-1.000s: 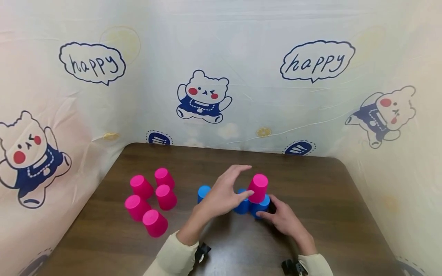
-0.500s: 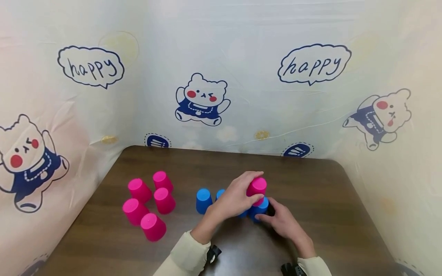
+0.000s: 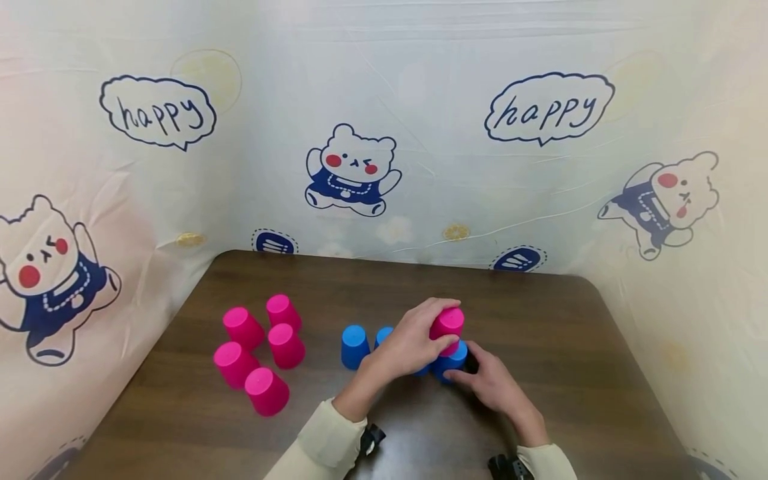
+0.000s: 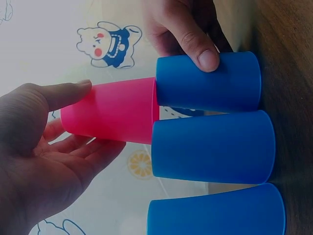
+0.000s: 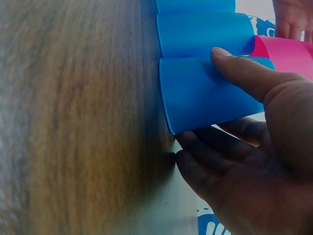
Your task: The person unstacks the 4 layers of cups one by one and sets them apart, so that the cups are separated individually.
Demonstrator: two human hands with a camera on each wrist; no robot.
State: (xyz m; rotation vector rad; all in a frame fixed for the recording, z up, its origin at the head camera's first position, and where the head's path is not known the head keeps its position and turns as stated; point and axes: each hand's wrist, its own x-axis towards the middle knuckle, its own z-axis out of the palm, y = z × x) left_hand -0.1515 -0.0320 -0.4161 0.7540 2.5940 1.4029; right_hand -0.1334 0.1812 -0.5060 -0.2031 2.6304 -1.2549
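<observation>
An upside-down pink cup (image 3: pixel 447 323) rests across the tops of two neighbouring blue cups. My left hand (image 3: pixel 408 343) grips this pink cup (image 4: pixel 110 110), thumb on one side and fingers on the other. Low on the right, my right hand (image 3: pixel 495 383) holds the end blue cup (image 3: pixel 450 367) of the row. In the right wrist view its thumb lies on that blue cup (image 5: pixel 210 95) and the fingers go round the opposite side. The next to last blue cup (image 4: pixel 212 147) stands close beside it, mostly hidden behind my left hand in the head view.
More blue cups continue the row leftward, ending with one blue cup (image 3: pixel 355 347). Farther left several pink cups (image 3: pixel 267 392) stand upside down in a loose group. All are on a brown wooden table (image 3: pixel 576 347), backed by a printed curtain (image 3: pixel 444 133).
My left hand has moved right from just beside the pink cup and closed its fingers round it. The right hand keeps its place at the end blue cup.
</observation>
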